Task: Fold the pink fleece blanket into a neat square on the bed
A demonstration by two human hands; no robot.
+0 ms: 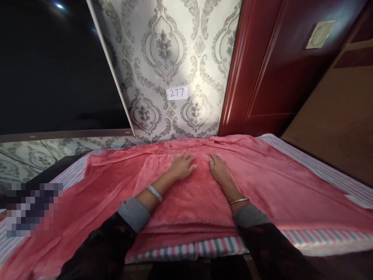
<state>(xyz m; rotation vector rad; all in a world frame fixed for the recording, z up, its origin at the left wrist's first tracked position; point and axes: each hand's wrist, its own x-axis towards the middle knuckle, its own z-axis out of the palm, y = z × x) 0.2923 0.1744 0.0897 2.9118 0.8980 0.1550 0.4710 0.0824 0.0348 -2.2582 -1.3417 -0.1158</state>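
Observation:
A pink plush blanket (291, 190) lies spread across a striped sheet. In its middle is a folded, roughly rectangular section (192, 198) of the same pink plush, with layered edges along the near side. My left hand (182, 166) rests flat on the upper left of this folded section, fingers spread and pointing away from me. On the section's right edge lies my right hand (219, 168), its fingers stretched forward and fairly close together. Both palms face down, and neither hand visibly grips the fabric.
The striped sheet (186, 251) shows along the near edge and both sides. Behind stands a patterned wall with a paper label (177, 93) reading 277. A dark screen (58, 70) is at left, a red-brown wooden panel (262, 70) at right. A pixelated patch covers the far left.

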